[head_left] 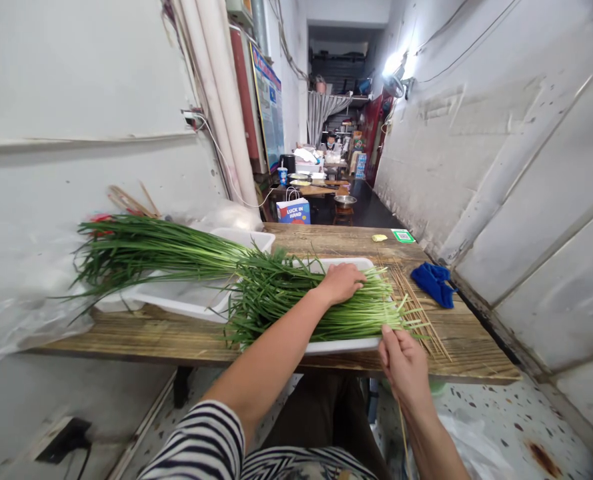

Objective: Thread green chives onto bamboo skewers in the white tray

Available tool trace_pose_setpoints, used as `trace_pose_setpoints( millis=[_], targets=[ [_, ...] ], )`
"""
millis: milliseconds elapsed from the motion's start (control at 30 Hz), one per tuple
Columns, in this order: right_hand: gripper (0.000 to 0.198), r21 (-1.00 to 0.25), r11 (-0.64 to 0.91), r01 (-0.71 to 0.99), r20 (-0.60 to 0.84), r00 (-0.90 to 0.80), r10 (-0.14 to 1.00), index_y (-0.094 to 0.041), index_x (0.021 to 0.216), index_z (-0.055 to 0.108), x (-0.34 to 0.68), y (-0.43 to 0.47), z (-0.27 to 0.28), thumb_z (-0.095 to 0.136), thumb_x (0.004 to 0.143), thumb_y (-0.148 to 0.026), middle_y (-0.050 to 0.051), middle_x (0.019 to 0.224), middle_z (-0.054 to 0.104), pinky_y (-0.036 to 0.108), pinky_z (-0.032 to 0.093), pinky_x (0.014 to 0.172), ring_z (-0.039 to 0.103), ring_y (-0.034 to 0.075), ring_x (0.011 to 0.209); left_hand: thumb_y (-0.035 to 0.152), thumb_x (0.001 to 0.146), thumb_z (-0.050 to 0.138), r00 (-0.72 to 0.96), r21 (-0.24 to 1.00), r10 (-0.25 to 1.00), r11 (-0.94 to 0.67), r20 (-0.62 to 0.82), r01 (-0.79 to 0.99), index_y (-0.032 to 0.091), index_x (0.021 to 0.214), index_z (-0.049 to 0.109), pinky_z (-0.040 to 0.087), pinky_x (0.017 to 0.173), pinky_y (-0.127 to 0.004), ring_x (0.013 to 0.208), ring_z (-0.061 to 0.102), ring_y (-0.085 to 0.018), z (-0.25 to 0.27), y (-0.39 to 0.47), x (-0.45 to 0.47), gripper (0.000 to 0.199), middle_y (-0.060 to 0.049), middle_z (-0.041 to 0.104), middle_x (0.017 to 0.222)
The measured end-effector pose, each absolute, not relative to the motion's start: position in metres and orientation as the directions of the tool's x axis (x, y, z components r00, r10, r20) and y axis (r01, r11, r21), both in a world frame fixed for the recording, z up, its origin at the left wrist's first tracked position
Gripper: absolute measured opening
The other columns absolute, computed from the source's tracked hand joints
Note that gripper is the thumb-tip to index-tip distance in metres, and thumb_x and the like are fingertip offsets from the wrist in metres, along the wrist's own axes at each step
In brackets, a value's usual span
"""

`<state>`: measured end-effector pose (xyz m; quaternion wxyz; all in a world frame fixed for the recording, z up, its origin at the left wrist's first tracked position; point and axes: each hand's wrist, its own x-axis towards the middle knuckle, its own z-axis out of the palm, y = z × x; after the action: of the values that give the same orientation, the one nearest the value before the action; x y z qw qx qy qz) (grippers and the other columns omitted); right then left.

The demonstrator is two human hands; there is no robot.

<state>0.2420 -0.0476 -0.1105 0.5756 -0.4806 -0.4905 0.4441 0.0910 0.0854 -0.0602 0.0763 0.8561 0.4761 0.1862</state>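
Note:
Green garlic chives [276, 300] fill a white tray [346, 345], their pale cut ends pointing right. My left hand [342, 283] lies over the top of the bunch, fingers curled down onto the stalks near the pale ends; the fingertips are partly hidden. At the tray's front right corner my right hand [403, 353] is closed, thumb and fingers pinched beside the cut ends. A thin tan stick [402, 427], which looks like a bamboo skewer, runs down from this hand along the wrist. Several bamboo skewers [419, 307] lie loose on the table right of the tray.
Another white tray [186, 308] at left carries a second bunch of chives [161, 247]. A blue cloth [433, 283] and a green QR card [403, 236] lie on the wooden table [176, 333]. Plastic bags [26, 300] crowd the left wall. A person [331, 141] is far back.

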Motion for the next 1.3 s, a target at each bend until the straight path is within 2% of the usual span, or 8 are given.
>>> trace_pose_setpoints(
  millis=[133,267,433,633,833,967,1133,1300],
  targets=[
    [0.049,-0.990,0.140,-0.031,0.135,0.130,0.982,-0.019,0.049,0.040,0.241,-0.049,-0.107,0.058,0.084,-0.049,-0.008,0.037,0.034,0.019,0.017,0.032,0.027,0.004,0.031,0.024,0.087,0.047,0.406,0.325,0.865,-0.490,0.295,0.809,0.020,0.087,0.072,0.043,0.088,-0.031,0.096,0.059,-0.020,-0.058,0.086,0.092,0.025,-0.006,0.069,0.095],
    [0.048,-0.990,0.132,-0.050,0.125,0.121,0.985,-0.020,0.050,0.040,0.241,-0.048,-0.108,0.059,0.083,-0.048,-0.008,0.037,0.034,0.018,0.017,0.031,0.026,0.004,0.030,0.032,0.084,0.054,0.299,0.353,0.914,-0.385,0.275,0.853,0.021,0.107,0.067,0.043,0.090,-0.030,0.102,0.059,-0.021,-0.055,0.088,0.085,0.029,-0.007,0.067,0.107],
    [0.047,-0.989,0.138,-0.048,0.131,0.123,0.984,-0.020,0.051,0.039,0.241,-0.048,-0.110,0.059,0.084,-0.047,-0.008,0.038,0.034,0.018,0.016,0.031,0.026,0.004,0.031,0.039,0.077,0.063,0.271,0.291,0.958,-0.288,0.098,0.912,0.026,0.123,0.056,0.039,0.096,-0.037,0.116,0.053,-0.026,-0.053,0.090,0.070,0.049,-0.007,0.058,0.127],
    [0.048,-0.989,0.145,-0.042,0.139,0.115,0.984,-0.020,0.051,0.040,0.242,-0.048,-0.111,0.057,0.085,-0.049,-0.008,0.038,0.034,0.019,0.017,0.032,0.026,0.005,0.031,0.034,0.080,0.060,0.150,0.177,0.985,-0.163,0.088,0.971,0.021,0.092,0.072,0.037,0.091,-0.040,0.099,0.060,-0.026,-0.052,0.096,0.062,0.021,-0.009,0.070,0.098],
    [0.048,-0.989,0.135,-0.060,0.129,0.103,0.986,-0.020,0.052,0.041,0.242,-0.047,-0.112,0.057,0.085,-0.050,-0.008,0.038,0.034,0.019,0.017,0.032,0.026,0.005,0.031,0.029,0.079,0.060,0.010,0.146,0.979,-0.040,0.203,0.989,0.016,0.082,0.072,0.032,0.092,-0.046,0.097,0.057,-0.028,-0.063,0.101,0.059,0.019,-0.013,0.068,0.096],
    [0.048,-0.988,0.144,-0.055,0.137,0.109,0.985,-0.020,0.051,0.041,0.243,-0.046,-0.114,0.057,0.085,-0.050,-0.008,0.038,0.034,0.019,0.017,0.031,0.026,0.005,0.031,0.025,0.077,0.060,0.041,0.225,0.950,-0.115,0.308,0.967,0.019,0.087,0.073,0.033,0.091,-0.045,0.101,0.054,-0.027,-0.067,0.099,0.060,0.017,-0.011,0.066,0.101],
    [0.047,-0.987,0.141,-0.078,0.133,0.107,0.985,-0.020,0.052,0.040,0.244,-0.046,-0.116,0.059,0.083,-0.049,-0.008,0.039,0.033,0.019,0.016,0.032,0.025,0.005,0.031,0.019,0.078,0.053,0.255,0.414,0.858,-0.450,0.446,0.791,0.022,0.096,0.072,0.039,0.091,-0.033,0.101,0.056,-0.019,-0.058,0.091,0.074,0.026,-0.004,0.067,0.105],
    [0.046,-0.988,0.142,-0.058,0.135,0.112,0.984,-0.020,0.053,0.040,0.244,-0.047,-0.117,0.057,0.085,-0.049,-0.008,0.039,0.033,0.019,0.016,0.032,0.025,0.005,0.032,0.031,0.076,0.062,0.542,0.466,0.808,-0.581,0.231,0.667,0.019,0.083,0.074,0.043,0.070,-0.022,0.075,0.061,-0.014,-0.054,0.087,0.079,0.018,-0.002,0.071,0.081]
  ],
)
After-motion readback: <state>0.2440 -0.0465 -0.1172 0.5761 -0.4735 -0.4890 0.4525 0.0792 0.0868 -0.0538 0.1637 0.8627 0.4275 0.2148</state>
